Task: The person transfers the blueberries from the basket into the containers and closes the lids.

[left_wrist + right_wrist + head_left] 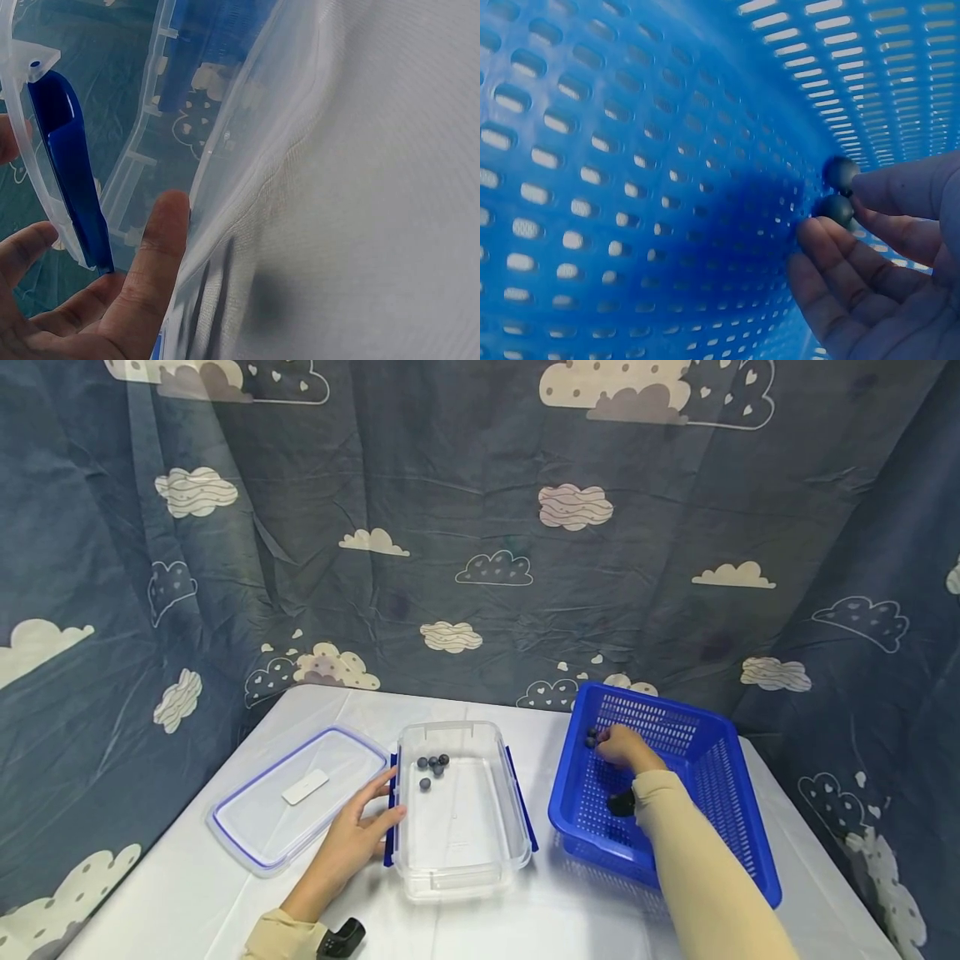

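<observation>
My left hand (352, 839) rests at the left side of a clear plastic container (465, 868), fingertips at its rim near the blue side latch (71, 157). Several blueberries (425, 784) lie loose at the far left of the container's floor. Inside the blue basket (611, 852), my right hand (626, 750) reaches down by the left wall. Its fingertips close round a dark blueberry (836, 210); a second blueberry (841, 173) lies right beside it, at the upper finger's tip.
Left of the container, its clear lid (258, 818) with a blue seal lies flat on the white tablecloth (480, 935), a white label on it. The basket has high slotted walls. A dark curtain (480, 460) with cloud prints hangs behind and at both sides.
</observation>
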A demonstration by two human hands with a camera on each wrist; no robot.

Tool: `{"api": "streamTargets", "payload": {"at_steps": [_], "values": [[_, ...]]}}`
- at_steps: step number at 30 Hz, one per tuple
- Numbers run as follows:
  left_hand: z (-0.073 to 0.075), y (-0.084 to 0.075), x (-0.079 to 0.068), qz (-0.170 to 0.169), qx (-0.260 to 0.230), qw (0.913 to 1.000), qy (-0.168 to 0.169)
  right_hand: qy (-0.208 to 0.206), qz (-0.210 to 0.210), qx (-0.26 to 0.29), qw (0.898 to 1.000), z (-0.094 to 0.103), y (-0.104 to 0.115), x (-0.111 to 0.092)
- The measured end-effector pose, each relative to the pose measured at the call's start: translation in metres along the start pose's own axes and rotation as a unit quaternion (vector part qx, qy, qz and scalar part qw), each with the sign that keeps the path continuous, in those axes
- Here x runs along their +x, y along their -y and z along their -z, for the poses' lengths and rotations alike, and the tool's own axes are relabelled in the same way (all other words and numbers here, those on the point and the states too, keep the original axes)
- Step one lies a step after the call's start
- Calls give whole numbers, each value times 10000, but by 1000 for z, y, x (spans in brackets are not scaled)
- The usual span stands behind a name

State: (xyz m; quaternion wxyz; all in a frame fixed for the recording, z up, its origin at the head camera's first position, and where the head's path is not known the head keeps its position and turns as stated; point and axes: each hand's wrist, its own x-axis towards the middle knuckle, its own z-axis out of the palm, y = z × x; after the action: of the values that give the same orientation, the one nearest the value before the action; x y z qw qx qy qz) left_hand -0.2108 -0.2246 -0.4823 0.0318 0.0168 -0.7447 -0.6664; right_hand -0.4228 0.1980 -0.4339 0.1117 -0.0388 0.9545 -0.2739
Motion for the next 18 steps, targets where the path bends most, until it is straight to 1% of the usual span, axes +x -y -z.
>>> {"api": "streamTargets", "payload": {"at_steps": [5,9,15,18], "values": [[0,1,0,-16,12,10000,2,-119,125,59,9998,4,-6,2],[0,1,-1,-10,12,10000,4,-313,364,16,9988,8,-8,3],[-1,1,-2,-10,-9,10000,9,-718,700,-50,9950,16,2,-2],[-2,0,-2,-13,-4,10000,3,-767,811,-28,9937,18,7,-6]]}}
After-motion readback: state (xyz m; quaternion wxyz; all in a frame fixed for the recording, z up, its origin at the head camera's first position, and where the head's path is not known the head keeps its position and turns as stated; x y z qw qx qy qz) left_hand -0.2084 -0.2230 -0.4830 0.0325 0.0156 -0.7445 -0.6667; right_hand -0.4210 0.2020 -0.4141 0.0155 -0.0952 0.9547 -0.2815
